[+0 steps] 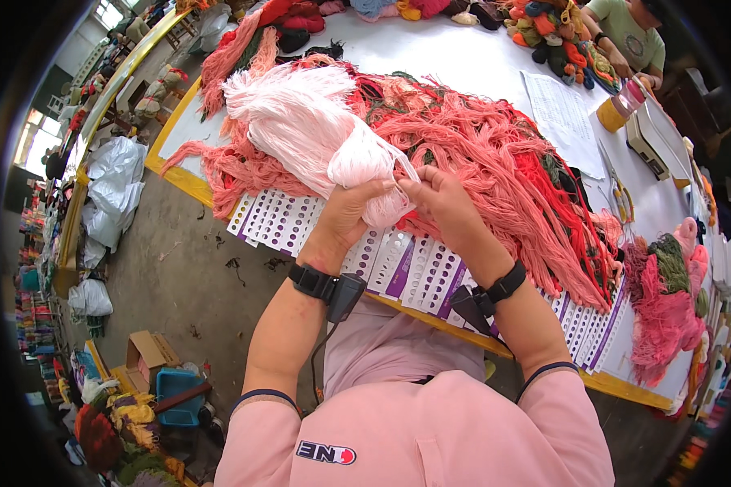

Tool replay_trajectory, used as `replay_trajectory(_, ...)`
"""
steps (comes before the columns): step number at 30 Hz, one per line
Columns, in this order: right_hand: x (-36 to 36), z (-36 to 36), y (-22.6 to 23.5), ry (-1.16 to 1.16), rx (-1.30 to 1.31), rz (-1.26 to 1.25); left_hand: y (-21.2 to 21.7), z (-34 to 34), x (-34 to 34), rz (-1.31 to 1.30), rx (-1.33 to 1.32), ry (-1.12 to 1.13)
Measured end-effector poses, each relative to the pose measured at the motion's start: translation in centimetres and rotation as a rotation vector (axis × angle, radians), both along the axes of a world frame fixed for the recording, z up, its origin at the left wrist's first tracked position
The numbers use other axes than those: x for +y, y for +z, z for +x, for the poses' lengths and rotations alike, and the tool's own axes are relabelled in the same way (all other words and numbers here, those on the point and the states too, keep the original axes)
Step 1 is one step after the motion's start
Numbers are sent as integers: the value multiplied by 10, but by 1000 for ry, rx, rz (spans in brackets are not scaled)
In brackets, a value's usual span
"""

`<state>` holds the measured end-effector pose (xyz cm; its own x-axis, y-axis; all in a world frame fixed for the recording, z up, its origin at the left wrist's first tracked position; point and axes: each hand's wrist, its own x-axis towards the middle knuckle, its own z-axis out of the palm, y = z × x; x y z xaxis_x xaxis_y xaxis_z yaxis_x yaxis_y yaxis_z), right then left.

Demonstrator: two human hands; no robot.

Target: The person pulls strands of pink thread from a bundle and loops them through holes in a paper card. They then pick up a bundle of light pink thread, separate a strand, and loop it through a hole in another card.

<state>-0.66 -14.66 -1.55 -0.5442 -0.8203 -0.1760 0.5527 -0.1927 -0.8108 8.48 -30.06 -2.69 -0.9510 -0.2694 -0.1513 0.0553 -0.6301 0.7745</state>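
Observation:
A large hank of pale pink yarn lies over the coral and red yarn at the near side of the table. My left hand is wrapped round its looped near end. My right hand pinches strands at the right of that loop, close to the left fingertips. Under both hands spreads a broad heap of coral yarn, with red and dark green strands mixed in. Punched white and purple cards stick out from beneath the heap along the near edge.
Paper sheets, scissors and a pink and green yarn bundle lie at the right. A co-worker sits at the far right by a jar. White plastic bags and a blue crate are on the left.

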Motion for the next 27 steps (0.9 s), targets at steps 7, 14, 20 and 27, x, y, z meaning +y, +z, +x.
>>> replay_trajectory(7, 7, -1, 9, 56, 83, 94, 13, 1, 3, 206, 16, 11)
replay_trajectory(14, 10, 0, 4, 56, 22, 47, 9, 1, 4, 49, 39, -28)
replay_trajectory(20, 3, 5, 2, 31, 85, 139, 5, 2, 1, 37, 24, -21)
replay_trajectory(27, 3, 4, 0, 38, 61, 129, 2, 2, -1, 49, 41, -37)
